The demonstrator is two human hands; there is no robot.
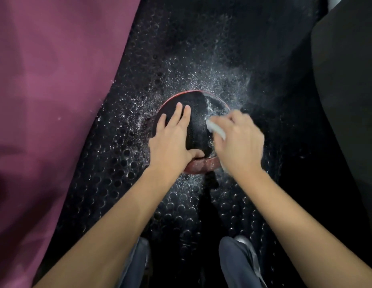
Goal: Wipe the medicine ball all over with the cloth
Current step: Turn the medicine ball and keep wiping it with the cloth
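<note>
Right hand [239, 142] clenched white cloth [216, 128] against medicine ball [196, 119] | left hand [172, 140] lay flat, fingers straight, on ball | ball sat on studded black mat [110, 163]

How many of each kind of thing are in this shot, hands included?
Hands: 2, left hand flat on the ball, right hand holding the cloth
Medicine ball: 1
White cloth: 1
Black studded floor mat: 1
Purple fabric: 1
Total: 6
</note>
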